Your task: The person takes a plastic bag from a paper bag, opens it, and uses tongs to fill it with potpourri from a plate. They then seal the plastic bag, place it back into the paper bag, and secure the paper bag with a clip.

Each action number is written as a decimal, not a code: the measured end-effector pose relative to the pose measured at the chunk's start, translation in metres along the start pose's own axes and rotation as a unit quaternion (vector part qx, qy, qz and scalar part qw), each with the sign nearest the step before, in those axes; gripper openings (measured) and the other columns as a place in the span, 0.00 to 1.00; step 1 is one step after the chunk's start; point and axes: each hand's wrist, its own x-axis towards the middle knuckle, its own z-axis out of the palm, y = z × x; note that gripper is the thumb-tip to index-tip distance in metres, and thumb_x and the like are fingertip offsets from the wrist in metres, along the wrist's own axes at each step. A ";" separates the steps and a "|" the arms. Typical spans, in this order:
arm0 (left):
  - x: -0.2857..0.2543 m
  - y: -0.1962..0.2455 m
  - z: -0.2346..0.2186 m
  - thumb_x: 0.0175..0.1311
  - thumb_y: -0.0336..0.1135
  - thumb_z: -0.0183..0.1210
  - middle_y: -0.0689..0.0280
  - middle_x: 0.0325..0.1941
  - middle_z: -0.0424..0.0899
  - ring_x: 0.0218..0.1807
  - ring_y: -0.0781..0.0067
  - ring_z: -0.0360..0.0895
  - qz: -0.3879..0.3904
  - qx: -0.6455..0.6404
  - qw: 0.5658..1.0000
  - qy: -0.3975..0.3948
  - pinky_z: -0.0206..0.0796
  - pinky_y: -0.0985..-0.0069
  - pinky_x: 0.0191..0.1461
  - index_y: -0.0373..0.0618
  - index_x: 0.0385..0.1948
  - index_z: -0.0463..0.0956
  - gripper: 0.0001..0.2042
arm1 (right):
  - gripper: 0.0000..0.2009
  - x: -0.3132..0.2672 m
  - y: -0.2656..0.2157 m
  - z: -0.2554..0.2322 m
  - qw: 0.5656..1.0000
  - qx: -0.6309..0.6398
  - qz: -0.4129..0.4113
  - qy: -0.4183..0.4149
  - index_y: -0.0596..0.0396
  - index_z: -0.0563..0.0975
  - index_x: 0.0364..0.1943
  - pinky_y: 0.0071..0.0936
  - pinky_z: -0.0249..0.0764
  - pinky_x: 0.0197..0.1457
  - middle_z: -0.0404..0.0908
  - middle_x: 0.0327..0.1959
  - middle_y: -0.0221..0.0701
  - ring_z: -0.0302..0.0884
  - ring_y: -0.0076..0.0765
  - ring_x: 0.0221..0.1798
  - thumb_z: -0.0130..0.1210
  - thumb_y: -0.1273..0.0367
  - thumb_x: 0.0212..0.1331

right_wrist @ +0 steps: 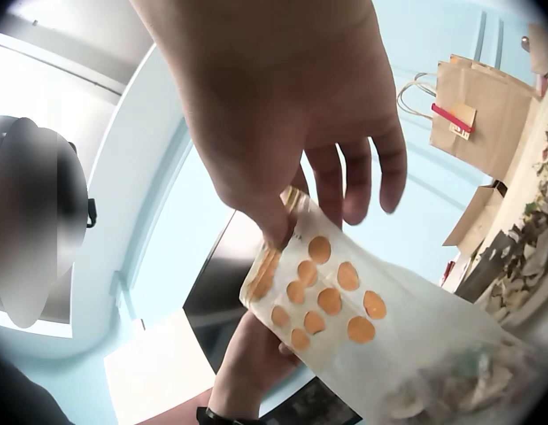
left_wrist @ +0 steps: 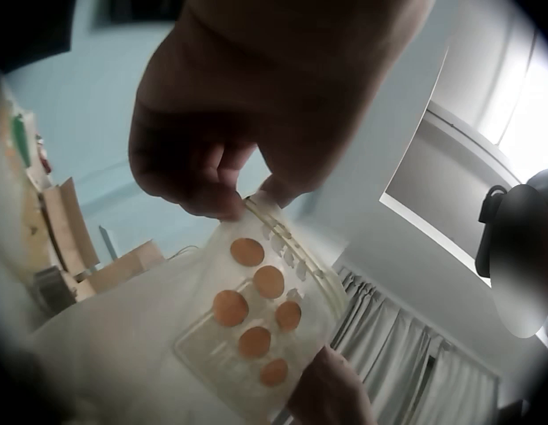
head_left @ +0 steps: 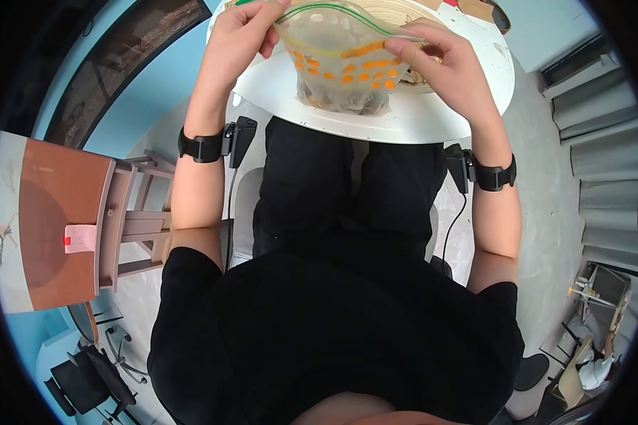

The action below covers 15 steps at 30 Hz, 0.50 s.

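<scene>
A frosted zip bag [head_left: 333, 60] with orange dots and a green zip line stands on the white table [head_left: 255, 86], its mouth spread apart. Dark, dried-looking pieces [right_wrist: 469, 381] lie in its bottom. At one corner of the mouth, my left hand [head_left: 242, 37] pinches the edge between thumb and fingers. My right hand [head_left: 452, 62] pinches the opposite side of the rim, thumb toward me, and its other fingers extend past the bag in the right wrist view. Behind the bag lies a round, pale tray [head_left: 386, 11], partly hidden by it.
Leaf-like scraps [right_wrist: 522, 257] cover part of the tray, and small crumbs dot the table. A brown paper bag [right_wrist: 478, 106] with a red clip stands farther back, near an opened cardboard box [right_wrist: 473, 217]. A brown table [head_left: 57, 205] stands to my left.
</scene>
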 end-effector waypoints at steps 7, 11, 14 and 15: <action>-0.010 -0.023 0.017 0.72 0.35 0.63 0.74 0.29 0.81 0.34 0.86 0.75 0.081 -0.109 0.989 0.055 0.68 0.83 0.40 0.41 0.34 0.80 0.08 | 0.15 0.016 0.010 0.008 0.992 0.074 0.053 0.087 0.58 0.87 0.38 0.17 0.68 0.38 0.81 0.26 0.21 0.71 0.14 0.30 0.65 0.58 0.68; -0.004 -0.042 0.005 0.72 0.34 0.63 0.73 0.29 0.82 0.33 0.87 0.75 0.066 -0.105 0.991 0.046 0.66 0.84 0.40 0.43 0.31 0.79 0.08 | 0.14 0.013 -0.011 0.005 0.975 0.122 0.142 0.119 0.60 0.85 0.31 0.14 0.62 0.24 0.78 0.21 0.20 0.68 0.12 0.21 0.65 0.62 0.68; -0.010 -0.034 0.008 0.73 0.35 0.63 0.74 0.27 0.81 0.31 0.86 0.74 0.081 -0.076 0.993 0.046 0.66 0.83 0.39 0.44 0.30 0.78 0.09 | 0.12 0.007 0.016 0.001 0.981 0.093 0.138 0.100 0.59 0.86 0.35 0.17 0.67 0.25 0.81 0.24 0.22 0.73 0.15 0.24 0.64 0.63 0.69; -0.013 -0.029 0.010 0.72 0.36 0.63 0.73 0.26 0.81 0.30 0.85 0.74 0.083 -0.095 0.991 0.041 0.66 0.82 0.38 0.43 0.30 0.78 0.10 | 0.13 0.005 0.028 0.000 0.984 0.092 0.118 0.099 0.59 0.87 0.36 0.17 0.67 0.29 0.82 0.25 0.22 0.73 0.15 0.26 0.64 0.61 0.69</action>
